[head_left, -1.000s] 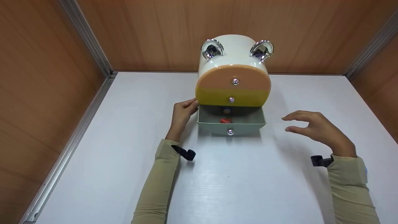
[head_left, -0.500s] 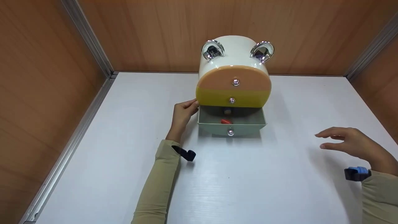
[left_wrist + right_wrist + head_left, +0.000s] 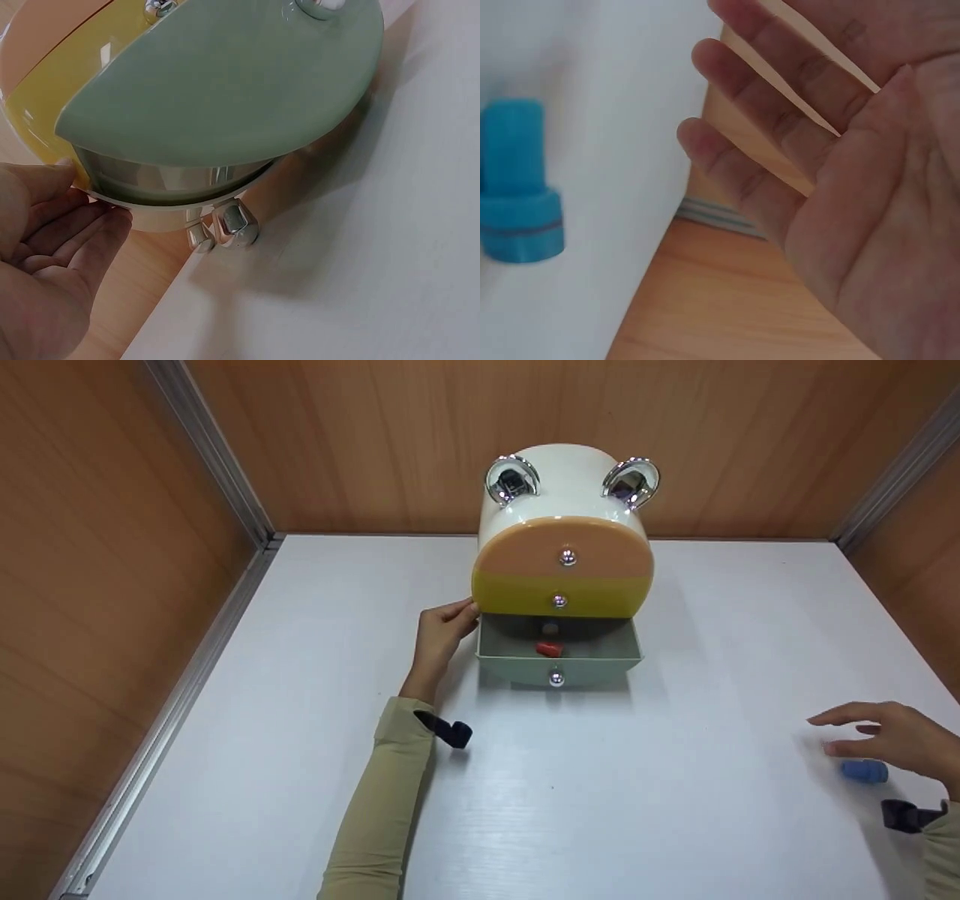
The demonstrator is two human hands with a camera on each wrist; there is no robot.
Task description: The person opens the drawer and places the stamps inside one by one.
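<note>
Fingers (image 3: pixel 727 161) of the right hand (image 3: pixel 896 739) were spread out flat and held nothing, just above a small blue piece (image 3: pixel 864 771) that lay on the white tabletop (image 3: pixel 600 780). The left hand (image 3: pixel 439 637) had its fingers (image 3: pixel 82 225) straight, touching the side of the little round drawer box (image 3: pixel 562 547). Its green bottom drawer (image 3: pixel 559 656) stood pulled out with a small red piece (image 3: pixel 549 649) inside.
</note>
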